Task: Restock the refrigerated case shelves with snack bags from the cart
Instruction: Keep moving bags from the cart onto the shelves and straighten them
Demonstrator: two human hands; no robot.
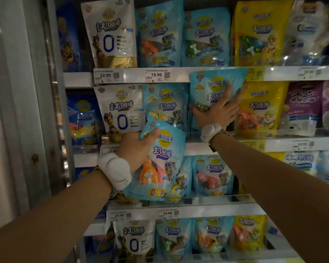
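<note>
Light-blue plastic snack bag [215, 88] stands tilted at the front edge of the second shelf [285, 144] of the case, its top overlapping the price rail [179, 74] of the shelf above; right hand [215, 111] lies flat against its face, fingers spread. Second light-blue snack bag [160, 162] is held out in front of the shelves, lower and further left, tilted, with left hand [135, 149] gripping its upper left corner, thumb across the front. Both wrists carry a pale grey padded band [115, 170].
</note>
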